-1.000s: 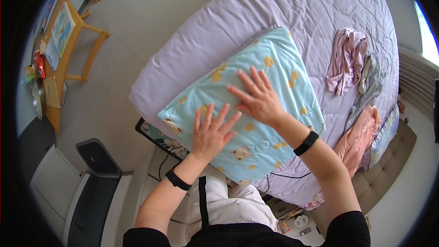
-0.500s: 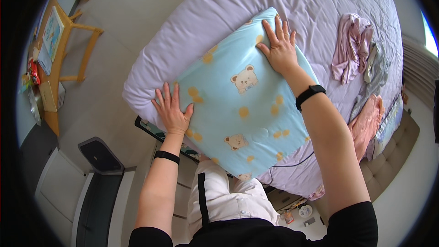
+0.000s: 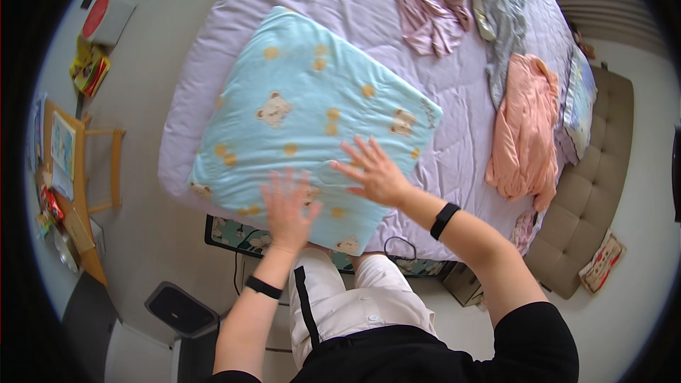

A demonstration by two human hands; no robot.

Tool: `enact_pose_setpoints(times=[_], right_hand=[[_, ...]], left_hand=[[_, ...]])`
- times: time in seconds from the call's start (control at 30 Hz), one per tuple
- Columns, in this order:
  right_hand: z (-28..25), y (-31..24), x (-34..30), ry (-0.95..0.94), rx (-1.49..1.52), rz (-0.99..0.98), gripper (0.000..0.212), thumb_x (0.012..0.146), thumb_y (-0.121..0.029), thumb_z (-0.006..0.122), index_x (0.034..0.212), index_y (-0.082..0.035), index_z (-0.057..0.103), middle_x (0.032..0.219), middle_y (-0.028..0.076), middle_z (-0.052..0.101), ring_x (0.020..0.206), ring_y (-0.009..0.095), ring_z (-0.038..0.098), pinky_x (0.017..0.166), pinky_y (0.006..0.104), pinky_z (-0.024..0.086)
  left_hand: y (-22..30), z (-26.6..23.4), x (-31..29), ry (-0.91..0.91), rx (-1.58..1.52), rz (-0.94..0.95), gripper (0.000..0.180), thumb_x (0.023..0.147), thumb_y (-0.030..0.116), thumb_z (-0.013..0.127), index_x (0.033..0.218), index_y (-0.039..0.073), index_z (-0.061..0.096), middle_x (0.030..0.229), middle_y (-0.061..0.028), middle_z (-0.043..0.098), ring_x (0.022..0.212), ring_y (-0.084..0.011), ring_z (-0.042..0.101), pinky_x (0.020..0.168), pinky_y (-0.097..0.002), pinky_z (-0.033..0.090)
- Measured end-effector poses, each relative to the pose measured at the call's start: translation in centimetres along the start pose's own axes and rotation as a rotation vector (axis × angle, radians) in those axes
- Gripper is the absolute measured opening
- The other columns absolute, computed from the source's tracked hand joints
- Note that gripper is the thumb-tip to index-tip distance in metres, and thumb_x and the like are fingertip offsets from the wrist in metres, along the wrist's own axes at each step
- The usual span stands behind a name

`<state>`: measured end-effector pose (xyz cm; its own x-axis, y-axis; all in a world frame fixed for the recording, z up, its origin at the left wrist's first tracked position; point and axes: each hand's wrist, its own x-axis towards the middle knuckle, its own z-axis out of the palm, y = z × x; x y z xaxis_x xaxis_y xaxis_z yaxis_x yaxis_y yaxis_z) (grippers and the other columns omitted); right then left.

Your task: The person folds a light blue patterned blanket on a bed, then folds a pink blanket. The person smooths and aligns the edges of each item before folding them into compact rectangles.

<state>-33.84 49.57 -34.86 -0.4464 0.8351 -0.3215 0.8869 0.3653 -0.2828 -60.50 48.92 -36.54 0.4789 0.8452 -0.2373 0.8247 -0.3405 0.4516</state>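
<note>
A light blue padded square (image 3: 241,128) with bear heads and yellow spots lies on a lilac quilted bedcover (image 3: 188,92). It looks like a soft cushion or pad, with faint creases across its top. Over its near part, my left hand (image 3: 287,216) is spread and smeared by motion. To the right of it my right hand (image 3: 376,174) has its fingers stretched apart above the near right part. Neither hand grips anything. Whether the palms press on the fabric or hover just above it, I cannot tell.
Pink (image 3: 429,7), grey (image 3: 507,21) and peach (image 3: 525,124) clothes lie on the bed at the right, near a tufted headboard (image 3: 589,184). A thin black cable (image 3: 401,241) loops at the near edge. A wooden desk (image 3: 74,191) stands left, a dark chair or stool (image 3: 181,308) lower left.
My hands have left the pad's left edge and far right side and come together over its near part. The view has shifted, showing more headboard and the pad's far side.
</note>
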Motion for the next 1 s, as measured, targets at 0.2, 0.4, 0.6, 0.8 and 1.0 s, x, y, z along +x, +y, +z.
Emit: enact_pose_setpoints(times=[0.2, 0.4, 0.6, 0.8, 1.0], right_hand=[[4.2, 4.2, -7.5, -0.014, -0.015, 0.413, 0.067, 0.092, -0.048, 0.057, 0.152, -0.031, 0.032, 0.161, 0.009, 0.023, 0.148, 0.037, 0.018, 0.118, 0.0573, 0.019], [3.8, 8.5, -9.4, 0.242, 0.327, 0.805, 0.068, 0.093, -0.043, 0.059, 0.153, -0.029, 0.031, 0.16, 0.014, 0.024, 0.146, 0.042, 0.021, 0.115, 0.059, 0.024], [2.4, 3.1, -16.5, -0.593, 0.469, 0.415, 0.067, 0.089, -0.049, 0.062, 0.148, -0.026, 0.04, 0.15, 0.013, 0.042, 0.142, 0.039, 0.032, 0.112, 0.0611, 0.024], [4.4, 0.1, -24.9, -0.525, 0.531, 0.388, 0.066, 0.088, -0.051, 0.063, 0.146, -0.025, 0.046, 0.138, 0.009, 0.057, 0.137, 0.037, 0.041, 0.112, 0.0619, 0.024], [4.2, -2.3, -32.3, -0.376, 0.537, 0.491, 0.061, 0.089, -0.047, 0.062, 0.144, -0.023, 0.048, 0.137, 0.01, 0.057, 0.136, 0.037, 0.042, 0.111, 0.0611, 0.026]], left_hand=[[5.7, 8.4, -2.9, -0.16, 0.133, 0.28, 0.085, 0.084, 0.052, 0.066, 0.155, 0.028, 0.026, 0.163, -0.0082, 0.017, 0.149, -0.0349, 0.015, 0.118, -0.058, 0.013], [9.4, 6.5, -6.9, -0.332, 0.2, 0.289, 0.076, 0.085, 0.043, 0.067, 0.151, 0.028, 0.035, 0.16, -0.0079, 0.026, 0.146, -0.0329, 0.025, 0.118, -0.0557, 0.019], [11.6, 7.7, -14.4, -0.54, 0.251, 0.433, 0.061, 0.085, 0.037, 0.067, 0.142, 0.02, 0.05, 0.153, -0.0119, 0.037, 0.142, -0.0365, 0.033, 0.116, -0.0568, 0.022], [16.5, 3.6, -10.7, -0.419, 0.19, 0.375, 0.06, 0.089, 0.04, 0.064, 0.143, 0.02, 0.048, 0.141, -0.0111, 0.053, 0.138, -0.0353, 0.04, 0.116, -0.0591, 0.018], [19.6, 1.3, -9.5, -0.378, 0.276, 0.426, 0.069, 0.089, 0.048, 0.062, 0.15, 0.024, 0.038, 0.151, -0.0132, 0.042, 0.143, -0.0376, 0.032, 0.116, -0.0614, 0.016]])
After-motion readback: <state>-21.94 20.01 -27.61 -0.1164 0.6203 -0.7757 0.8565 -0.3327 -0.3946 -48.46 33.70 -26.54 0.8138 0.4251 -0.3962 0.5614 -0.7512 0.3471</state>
